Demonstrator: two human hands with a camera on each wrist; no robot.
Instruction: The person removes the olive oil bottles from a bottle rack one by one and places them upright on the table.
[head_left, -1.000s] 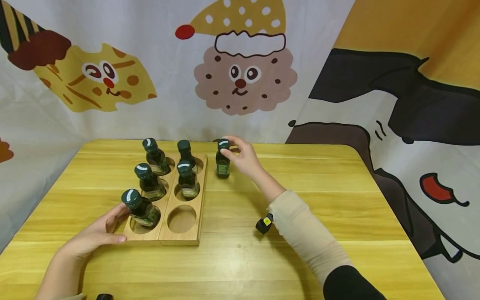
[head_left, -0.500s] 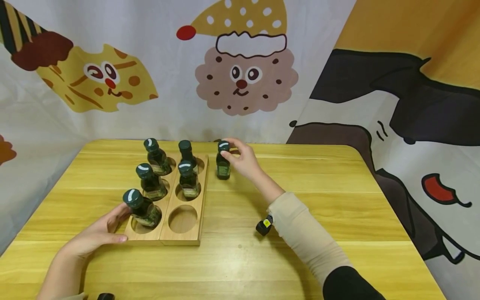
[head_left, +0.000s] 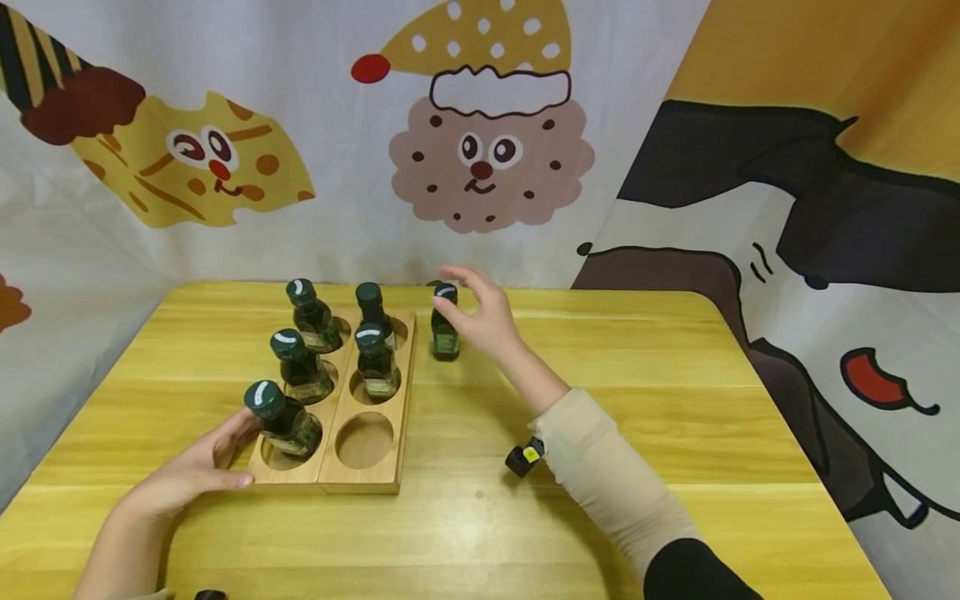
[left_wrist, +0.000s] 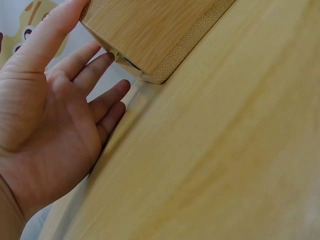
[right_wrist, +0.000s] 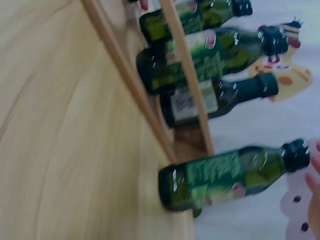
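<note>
A yellowish wood-grain table (head_left: 637, 350) with rounded far corners. On its left half sits a six-hole wooden bottle rack (head_left: 362, 478); just right of the rack's far end, a dark-capped green glass bottle (head_left: 446, 340) stands upright.

The right hand (head_left: 483, 321) has loosened its pinch on the cap (head_left: 446, 290) of the green glass bottle (head_left: 446, 340): the index finger (head_left: 467, 277) has risen away from it and the gap to the thumb (head_left: 452, 312) has widened. The black device (head_left: 519, 461) below the right wrist has shifted slightly left and nearer the person.
</note>
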